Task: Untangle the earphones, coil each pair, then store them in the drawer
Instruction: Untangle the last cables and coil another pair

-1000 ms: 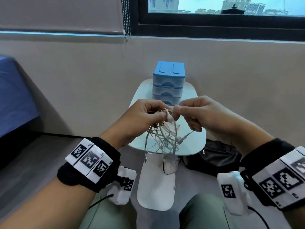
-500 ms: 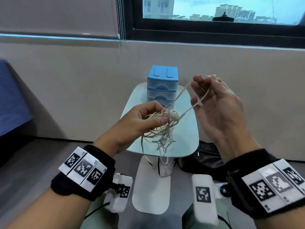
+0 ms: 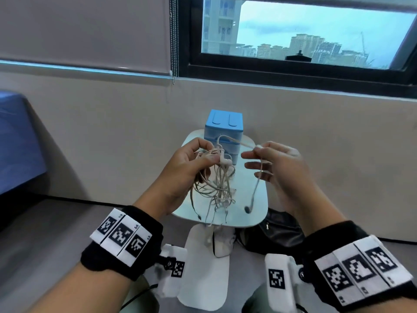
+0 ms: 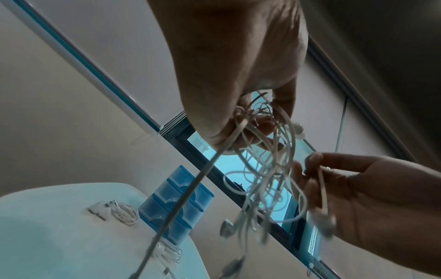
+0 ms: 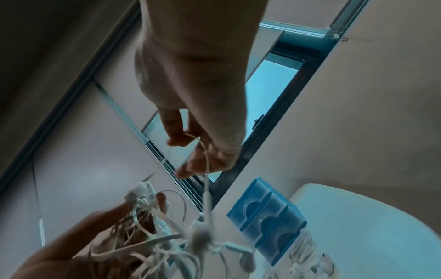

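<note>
My left hand (image 3: 191,163) grips a tangled bundle of white earphones (image 3: 216,186) above the small white table (image 3: 248,213); loops and plugs hang below it. The same tangle (image 4: 262,169) fills the left wrist view under my curled fingers. My right hand (image 3: 268,161) pinches one cable (image 3: 239,143) that arcs out of the bundle, and an earbud (image 3: 248,207) dangles from its fingers. In the right wrist view that cable (image 5: 206,179) runs down from my fingertips. The blue drawer unit (image 3: 224,129) stands shut at the table's far edge. Coiled earphones (image 4: 119,213) lie on the table beside the drawers.
A black bag (image 3: 277,233) lies on the floor to the right of the table's white base (image 3: 203,267). A beige wall and a window (image 3: 316,35) are behind the table. A blue-covered bed (image 3: 15,141) is at the left.
My right hand has come down from its raised pull to the level of the left hand, and one earbud now hangs free below it. The left hand keeps its grip on the bundle.
</note>
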A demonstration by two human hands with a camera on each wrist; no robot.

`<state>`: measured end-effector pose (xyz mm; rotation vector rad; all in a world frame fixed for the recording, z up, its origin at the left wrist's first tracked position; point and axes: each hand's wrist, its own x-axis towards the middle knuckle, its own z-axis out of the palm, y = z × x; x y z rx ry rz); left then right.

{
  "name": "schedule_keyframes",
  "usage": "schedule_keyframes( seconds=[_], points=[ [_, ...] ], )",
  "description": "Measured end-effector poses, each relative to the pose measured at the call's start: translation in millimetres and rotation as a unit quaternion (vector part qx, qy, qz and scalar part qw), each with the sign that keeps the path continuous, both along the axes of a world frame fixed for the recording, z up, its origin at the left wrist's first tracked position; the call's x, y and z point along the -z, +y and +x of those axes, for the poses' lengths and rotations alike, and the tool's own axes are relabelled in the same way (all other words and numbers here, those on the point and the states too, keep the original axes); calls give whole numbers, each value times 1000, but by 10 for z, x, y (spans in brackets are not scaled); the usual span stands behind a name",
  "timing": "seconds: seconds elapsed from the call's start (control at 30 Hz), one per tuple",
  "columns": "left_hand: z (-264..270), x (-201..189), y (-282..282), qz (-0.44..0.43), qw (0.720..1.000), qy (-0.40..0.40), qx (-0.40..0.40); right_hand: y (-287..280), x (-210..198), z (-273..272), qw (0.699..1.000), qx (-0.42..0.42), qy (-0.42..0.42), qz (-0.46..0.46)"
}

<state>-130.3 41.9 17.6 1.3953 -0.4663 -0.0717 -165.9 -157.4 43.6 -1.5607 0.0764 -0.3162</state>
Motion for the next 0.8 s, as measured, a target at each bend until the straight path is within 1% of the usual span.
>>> schedule_keyframes(
  seconds=[0.07,0.13,0.2,0.3,0.33,0.43,0.53,0.63,0.73,0.8],
  points=[
    [-19,-23,6,8,1000,-5,-9,11,24,32,996,50,-19,-72],
    [-38,-26,7,21,1000,-10,-18,34,23,23,991,58,-66,-101],
    [-65,-23,-9,33,999,-16,-28,73,-2,-7,986,25,-109,-125],
    [-120,21,-49,39,999,-15,-33,173,45,-55,976,-60,-123,-169],
    [-137,56,-63,39,999,-12,-32,201,99,-62,973,-76,-123,-179],
    [-189,175,-78,39,999,1,-32,221,268,-76,966,-88,-128,-207],
    [-228,289,-69,31,999,36,-14,191,413,-49,963,-81,-119,-228],
    [-242,363,-54,2,997,81,7,179,536,-9,965,-69,-104,-229],
    [-242,420,-15,-81,983,157,45,171,634,29,969,-42,-94,-226],
    [-245,459,4,-118,972,189,69,153,675,25,970,-29,-83,-228]
  ],
)
